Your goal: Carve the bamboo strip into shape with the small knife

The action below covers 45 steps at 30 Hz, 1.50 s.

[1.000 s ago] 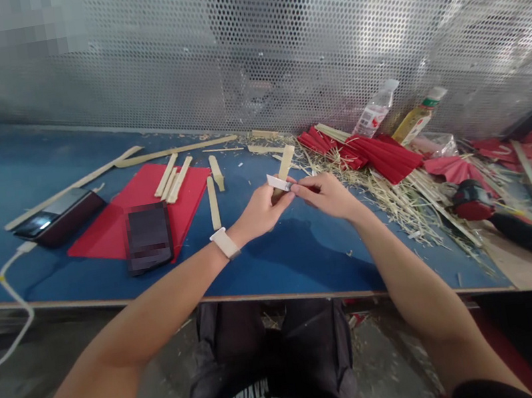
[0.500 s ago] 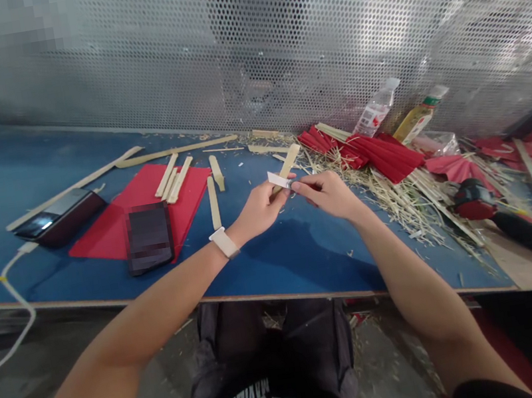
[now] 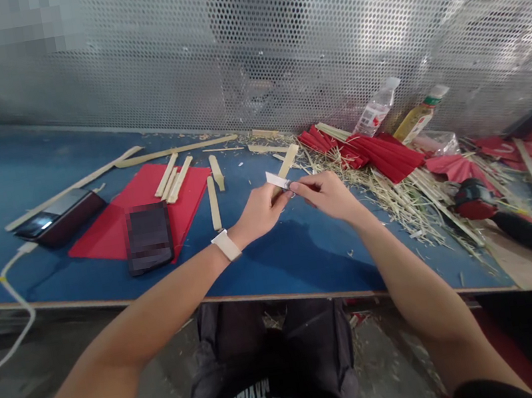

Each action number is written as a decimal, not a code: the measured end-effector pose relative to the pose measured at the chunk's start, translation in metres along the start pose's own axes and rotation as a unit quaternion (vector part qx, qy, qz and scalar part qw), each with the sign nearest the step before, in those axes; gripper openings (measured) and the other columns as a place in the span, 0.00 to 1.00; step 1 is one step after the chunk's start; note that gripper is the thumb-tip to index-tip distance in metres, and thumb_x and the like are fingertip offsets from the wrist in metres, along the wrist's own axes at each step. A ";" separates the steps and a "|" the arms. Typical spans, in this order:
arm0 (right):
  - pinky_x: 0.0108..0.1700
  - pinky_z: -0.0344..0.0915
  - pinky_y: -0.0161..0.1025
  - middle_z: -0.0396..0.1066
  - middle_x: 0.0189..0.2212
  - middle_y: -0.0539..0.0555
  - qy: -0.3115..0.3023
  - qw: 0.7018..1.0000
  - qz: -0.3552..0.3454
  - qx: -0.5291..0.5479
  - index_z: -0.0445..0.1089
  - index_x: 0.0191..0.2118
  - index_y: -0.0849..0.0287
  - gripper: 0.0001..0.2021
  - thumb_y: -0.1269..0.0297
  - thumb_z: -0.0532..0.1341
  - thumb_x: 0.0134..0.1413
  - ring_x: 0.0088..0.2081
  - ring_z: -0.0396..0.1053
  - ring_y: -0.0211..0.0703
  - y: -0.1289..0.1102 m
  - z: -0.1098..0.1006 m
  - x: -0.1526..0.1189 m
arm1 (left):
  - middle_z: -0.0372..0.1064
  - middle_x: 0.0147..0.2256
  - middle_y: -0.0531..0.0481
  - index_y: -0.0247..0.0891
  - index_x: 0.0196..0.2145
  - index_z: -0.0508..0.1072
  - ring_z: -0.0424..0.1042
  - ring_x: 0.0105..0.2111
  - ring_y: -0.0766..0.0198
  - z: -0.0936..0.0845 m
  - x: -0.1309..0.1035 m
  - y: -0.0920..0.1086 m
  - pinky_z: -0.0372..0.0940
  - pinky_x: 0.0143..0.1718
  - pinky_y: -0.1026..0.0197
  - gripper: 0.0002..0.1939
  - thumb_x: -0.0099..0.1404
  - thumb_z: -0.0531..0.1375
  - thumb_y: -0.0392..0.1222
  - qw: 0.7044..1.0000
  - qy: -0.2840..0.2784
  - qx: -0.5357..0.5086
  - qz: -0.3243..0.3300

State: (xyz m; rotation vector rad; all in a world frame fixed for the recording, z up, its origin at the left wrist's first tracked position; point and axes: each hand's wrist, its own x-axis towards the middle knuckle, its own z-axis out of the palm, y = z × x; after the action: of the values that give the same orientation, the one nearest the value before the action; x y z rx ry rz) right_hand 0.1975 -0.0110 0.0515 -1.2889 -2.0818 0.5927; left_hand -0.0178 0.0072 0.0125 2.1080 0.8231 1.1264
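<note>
My left hand (image 3: 263, 207) is closed round a pale bamboo strip (image 3: 289, 159), whose far end sticks out up and to the right. In my right hand (image 3: 324, 192) is a knife with a broad bright blade (image 3: 277, 180); the fingers cover its handle. The blade lies across the strip just above my left fingers, and both hands nearly meet. Whether the edge bites into the strip I cannot tell. More bamboo pieces (image 3: 214, 204) lie left of my hands, some on a red sheet (image 3: 109, 227).
A phone (image 3: 148, 238) and a dark device (image 3: 60, 218) with a white cable (image 3: 22, 291) lie at left. To the right are shavings (image 3: 398, 205), red folded cloth or paper (image 3: 385, 154), two bottles (image 3: 377, 108) and a black-and-red tool (image 3: 474, 198). Perforated metal (image 3: 265, 37) backs the blue table (image 3: 307, 266).
Both hands, with the knife and strip, have shifted only very slightly. The grips look the same, and nothing else has visibly moved.
</note>
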 end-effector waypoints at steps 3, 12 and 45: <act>0.33 0.52 0.43 0.59 0.19 0.48 0.009 1.000 0.000 -0.008 0.67 0.26 0.55 0.37 0.26 0.55 0.72 0.26 0.55 0.40 -0.002 0.001 0.000 | 0.62 0.23 0.56 0.43 0.33 0.60 0.66 0.25 0.64 0.002 -0.001 0.000 0.57 0.30 0.60 0.16 0.80 0.60 0.41 1.000 0.019 0.013 0.002; 0.32 0.51 0.43 0.60 0.19 0.49 0.036 0.999 0.019 -0.010 0.74 0.28 0.56 0.39 0.22 0.55 0.70 0.25 0.54 0.40 -0.004 0.005 0.000 | 0.60 0.23 0.57 0.43 0.31 0.59 0.63 0.24 0.66 0.003 -0.001 -0.004 0.55 0.29 0.60 0.19 0.79 0.62 0.42 0.998 0.052 0.031 0.018; 0.34 0.53 0.43 0.58 0.20 0.48 0.072 0.996 -0.035 -0.050 0.65 0.27 0.54 0.37 0.24 0.51 0.73 0.25 0.55 0.40 -0.001 0.005 0.002 | 0.52 0.25 0.58 0.44 0.31 0.57 0.58 0.24 0.67 0.005 0.001 -0.004 0.56 0.27 0.60 0.20 0.78 0.63 0.45 0.995 0.077 -0.057 -0.032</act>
State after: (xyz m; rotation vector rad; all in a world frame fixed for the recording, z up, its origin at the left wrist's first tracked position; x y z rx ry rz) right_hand 0.1928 -0.0103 0.0496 -1.2703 -2.0500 0.3580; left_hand -0.0139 0.0097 0.0078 1.9063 0.8702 1.2824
